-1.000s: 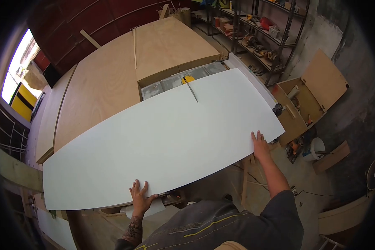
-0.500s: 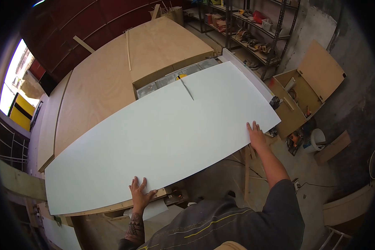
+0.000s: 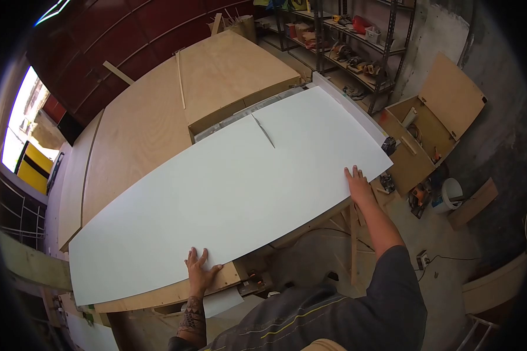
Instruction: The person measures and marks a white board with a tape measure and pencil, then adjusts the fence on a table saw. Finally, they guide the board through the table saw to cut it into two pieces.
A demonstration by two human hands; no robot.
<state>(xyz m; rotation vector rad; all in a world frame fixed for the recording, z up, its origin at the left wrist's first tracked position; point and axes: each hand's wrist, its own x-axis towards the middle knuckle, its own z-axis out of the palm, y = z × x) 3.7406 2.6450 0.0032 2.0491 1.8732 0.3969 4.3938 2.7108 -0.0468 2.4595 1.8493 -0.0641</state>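
A large white panel [image 3: 205,193] lies flat across the work surface, its right end along a pale straight fence [image 3: 351,111]. Through its far part a thin, dark curved blade [image 3: 264,130] shows in a slit. My left hand [image 3: 200,272] rests on the near edge with fingers and thumb spread, gripping nothing. Farther right, my right hand [image 3: 359,184] is laid on the panel close to its near right corner, fingers stretched out. Beneath the panel, most of the saw table [image 3: 240,119] is hidden.
Plywood-topped tables [image 3: 134,140] extend behind the panel. To the right stand an open wooden cabinet [image 3: 418,140], a white bucket [image 3: 448,193] and a corded tool [image 3: 418,196] on the floor. Metal shelves [image 3: 357,44] hold tools. A cable [image 3: 451,258] crosses the floor.
The panel has slid forward, away from me, covering more of the saw table and the yellow part by the blade. More of the wooden support shows along its near edge. Both hands remain on it.
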